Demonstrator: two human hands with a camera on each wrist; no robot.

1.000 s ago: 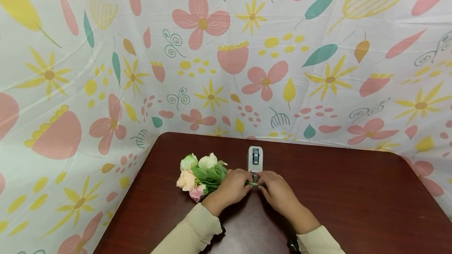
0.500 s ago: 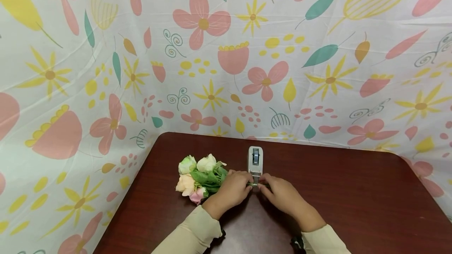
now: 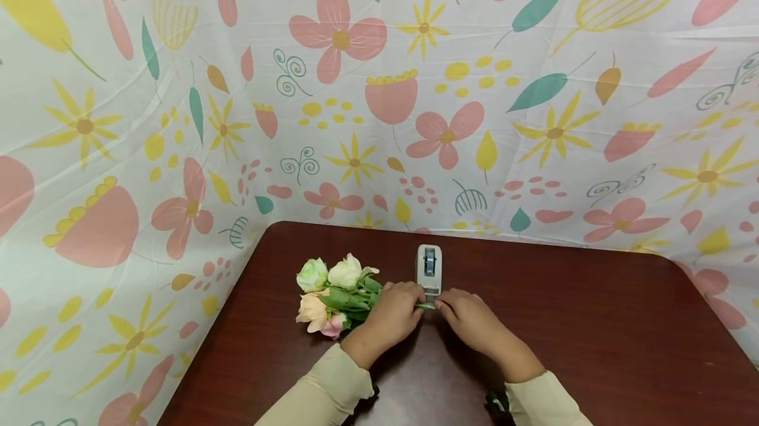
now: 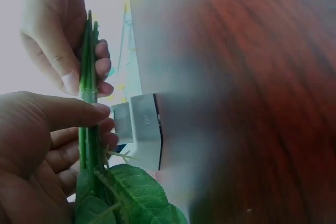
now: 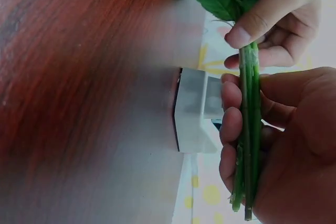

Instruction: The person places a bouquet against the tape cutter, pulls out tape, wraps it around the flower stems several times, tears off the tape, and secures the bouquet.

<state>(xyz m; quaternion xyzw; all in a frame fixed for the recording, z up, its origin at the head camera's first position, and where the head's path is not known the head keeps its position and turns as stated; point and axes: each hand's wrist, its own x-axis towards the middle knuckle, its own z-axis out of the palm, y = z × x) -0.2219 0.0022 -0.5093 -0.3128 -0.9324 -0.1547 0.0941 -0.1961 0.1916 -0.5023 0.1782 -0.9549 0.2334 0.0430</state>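
A bunch of roses (image 3: 312, 309) in white, pale green, peach and pink lies to the left, its stems pointing right. My left hand (image 3: 391, 311) pinches the green stems (image 4: 90, 80) just below the leaves (image 4: 139, 192), thumb on one side and fingers on the other. Further down the stems, my right hand (image 3: 471, 324) holds them between thumb and curled fingers, close beside the left. A shiny clear band (image 5: 254, 53) shows on the stems between the two hands. Right behind the stems stands a white tape dispenser (image 3: 429, 281) with a roll in it.
The dark red-brown table (image 3: 593, 320) extends to both sides of the arms. A flower-printed cloth (image 3: 450, 195) hangs along its back and left edges.
The roses have turned a little as the stems shifted in the fingers. My right hand has moved slightly to the right, while the left stays nearly in place.
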